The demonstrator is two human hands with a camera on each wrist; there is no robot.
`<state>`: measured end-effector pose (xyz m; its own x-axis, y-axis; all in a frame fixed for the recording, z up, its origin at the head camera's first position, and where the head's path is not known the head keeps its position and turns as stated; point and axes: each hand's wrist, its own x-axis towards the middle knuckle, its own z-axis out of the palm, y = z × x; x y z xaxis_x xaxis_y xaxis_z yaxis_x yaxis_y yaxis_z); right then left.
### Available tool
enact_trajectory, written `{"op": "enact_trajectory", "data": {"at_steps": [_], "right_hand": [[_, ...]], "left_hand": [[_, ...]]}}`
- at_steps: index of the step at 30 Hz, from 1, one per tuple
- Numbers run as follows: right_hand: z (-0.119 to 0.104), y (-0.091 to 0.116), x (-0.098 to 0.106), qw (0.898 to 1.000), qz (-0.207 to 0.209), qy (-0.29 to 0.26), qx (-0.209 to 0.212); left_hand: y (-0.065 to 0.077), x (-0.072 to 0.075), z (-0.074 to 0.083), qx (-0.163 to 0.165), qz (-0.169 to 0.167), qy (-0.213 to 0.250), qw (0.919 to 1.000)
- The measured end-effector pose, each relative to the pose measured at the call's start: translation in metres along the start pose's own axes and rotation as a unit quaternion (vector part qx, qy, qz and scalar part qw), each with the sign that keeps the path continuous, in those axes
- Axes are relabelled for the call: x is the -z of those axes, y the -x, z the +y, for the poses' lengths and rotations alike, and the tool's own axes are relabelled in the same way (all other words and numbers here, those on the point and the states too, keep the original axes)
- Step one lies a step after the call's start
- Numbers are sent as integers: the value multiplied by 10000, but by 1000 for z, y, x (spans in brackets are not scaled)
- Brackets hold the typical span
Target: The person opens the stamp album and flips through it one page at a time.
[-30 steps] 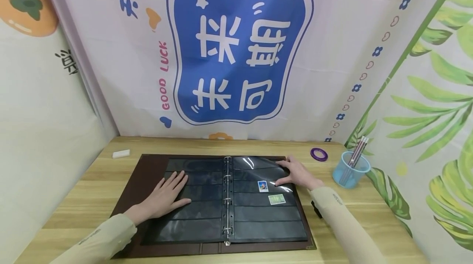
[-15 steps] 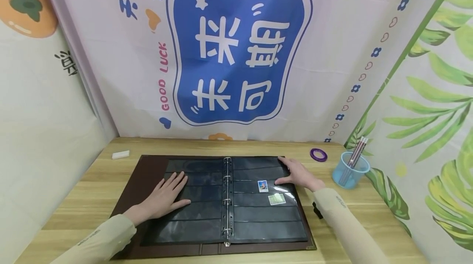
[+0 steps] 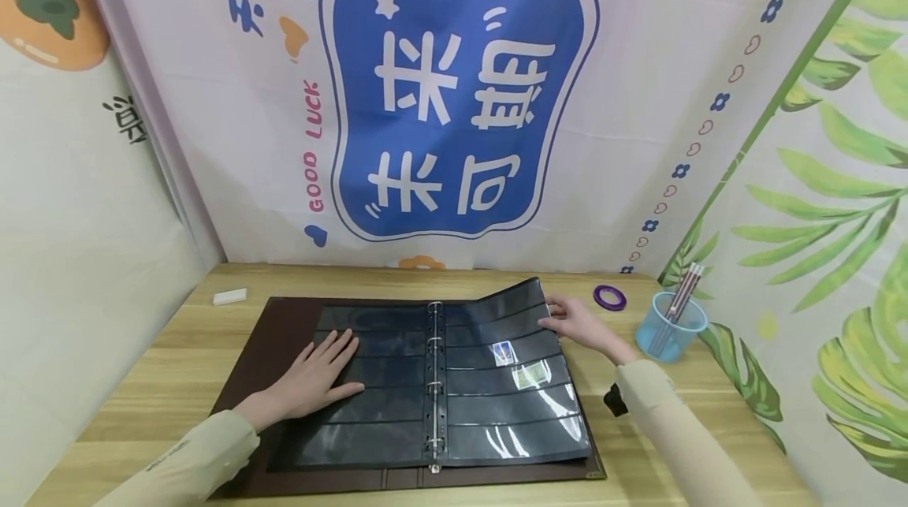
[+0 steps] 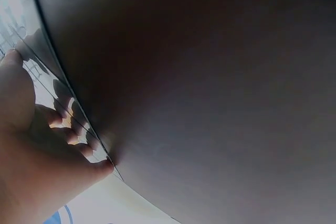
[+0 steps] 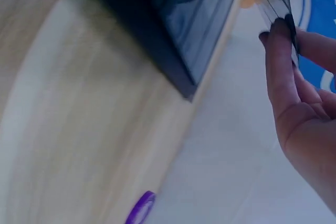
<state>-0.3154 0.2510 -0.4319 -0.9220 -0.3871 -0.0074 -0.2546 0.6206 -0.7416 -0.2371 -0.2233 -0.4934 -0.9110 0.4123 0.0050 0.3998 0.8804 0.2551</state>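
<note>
Head view — forward, down; wrist views — close; album [image 3: 397,404] shared.

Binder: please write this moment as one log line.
left hand: rests on left page; right hand: pinches right page, corner raised; blue stamp, green stamp: right page

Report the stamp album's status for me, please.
Right hand pinches raised right page by edge. Left hand rests on left page. Stamp album open; no obstruction seen.
</note>
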Motion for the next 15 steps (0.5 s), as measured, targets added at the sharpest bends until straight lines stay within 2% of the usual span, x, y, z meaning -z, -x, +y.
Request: {"op": "enact_trajectory", "data": {"at_steps": [7, 15], "right_hand": [[-23, -2, 13, 9999, -136, 12, -59], [-58, -9, 29, 9997, -184, 33, 164]], "left_hand": [[1, 3, 1, -27, 24, 38, 10000], [2, 3, 1, -73, 45, 30, 10000]]}}
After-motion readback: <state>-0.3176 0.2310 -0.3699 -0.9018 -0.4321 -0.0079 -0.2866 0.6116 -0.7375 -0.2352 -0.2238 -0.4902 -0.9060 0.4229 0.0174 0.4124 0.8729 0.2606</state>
